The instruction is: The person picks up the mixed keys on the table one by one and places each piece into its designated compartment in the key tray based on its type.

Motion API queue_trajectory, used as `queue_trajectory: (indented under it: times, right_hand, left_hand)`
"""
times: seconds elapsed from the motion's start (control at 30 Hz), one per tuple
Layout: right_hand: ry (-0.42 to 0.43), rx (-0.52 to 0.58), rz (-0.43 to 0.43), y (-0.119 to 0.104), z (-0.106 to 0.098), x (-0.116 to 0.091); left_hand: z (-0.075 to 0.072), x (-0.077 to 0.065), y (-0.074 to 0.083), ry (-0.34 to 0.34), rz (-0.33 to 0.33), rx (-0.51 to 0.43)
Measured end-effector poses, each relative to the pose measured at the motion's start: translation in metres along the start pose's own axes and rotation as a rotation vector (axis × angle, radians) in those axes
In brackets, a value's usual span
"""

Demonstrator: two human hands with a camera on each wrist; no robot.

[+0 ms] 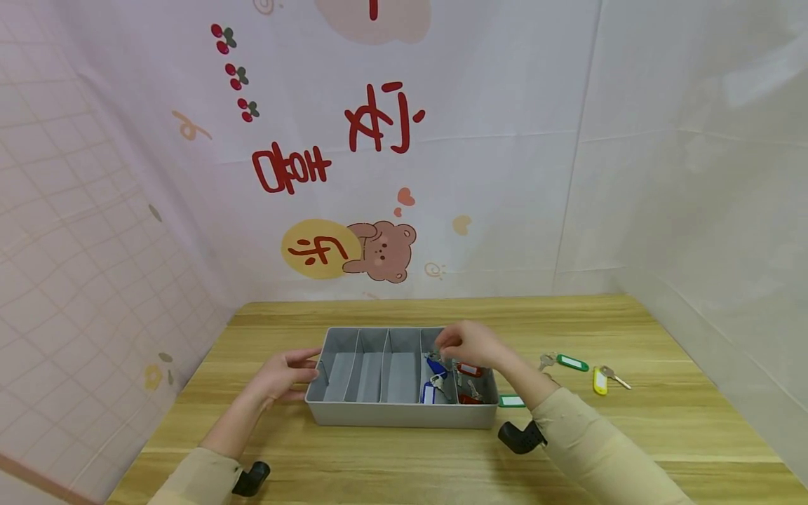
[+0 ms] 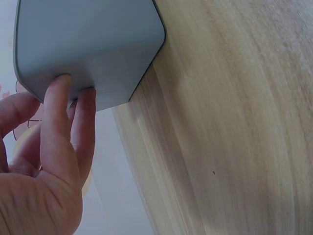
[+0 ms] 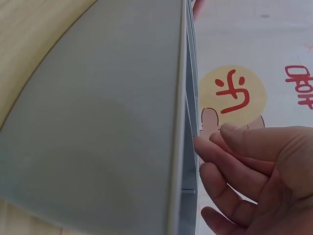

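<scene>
Grey tray against my straight left fingers, I hold my right fingers loosely curled, seemingly empty, near its blue-tagged keys, apparently sorting; next calls for pinching the yellow-tagged key outside.

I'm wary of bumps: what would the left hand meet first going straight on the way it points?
The grey tray, at its left end wall: the left hand seems to touch it with its fingertips, leaving no visible gap.
</scene>
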State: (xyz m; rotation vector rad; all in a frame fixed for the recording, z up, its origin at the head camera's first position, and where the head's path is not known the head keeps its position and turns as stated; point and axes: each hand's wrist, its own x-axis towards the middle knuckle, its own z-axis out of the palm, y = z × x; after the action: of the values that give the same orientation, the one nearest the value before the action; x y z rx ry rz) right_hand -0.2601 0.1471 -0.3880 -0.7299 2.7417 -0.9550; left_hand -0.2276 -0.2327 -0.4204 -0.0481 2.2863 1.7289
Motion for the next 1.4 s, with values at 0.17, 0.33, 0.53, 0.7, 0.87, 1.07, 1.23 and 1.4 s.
queue_trajectory:
  times: [0.17,0.33,0.53,0.7,0.87,1.07,1.23,1.4]
  right_hand:
    - [0.012,-0.005,-0.038,0.002,-0.003,-0.001]
    - [0.012,0.003,-0.075,0.001,-0.006,-0.003]
    - [0.013,0.040,-0.110,0.004,-0.011,-0.008]
    - [0.035,0.023,-0.154,0.010,-0.019,-0.015]
    - [0.071,0.019,-0.187,0.017,-0.025,-0.025]
    - [0.118,0.021,-0.177,0.023,-0.032,-0.039]
    - [0.155,0.016,-0.198,0.030,-0.037,-0.048]
    - [0.196,0.006,-0.226,0.037,-0.042,-0.056]
  left_hand:
    - [0.000,-0.001,0.001,0.005,-0.001,0.000]
    - [0.001,-0.001,0.001,0.010,0.001,0.003]
    - [0.000,-0.003,0.002,0.008,0.003,0.002]
    - [0.000,-0.002,0.002,0.005,0.006,0.006]
    - [0.001,-0.001,0.002,0.004,0.005,0.000]
    - [0.001,-0.001,0.003,0.008,0.005,-0.001]
    - [0.001,0.000,0.002,0.016,-0.002,0.001]
    - [0.002,0.000,0.002,0.024,-0.014,0.005]
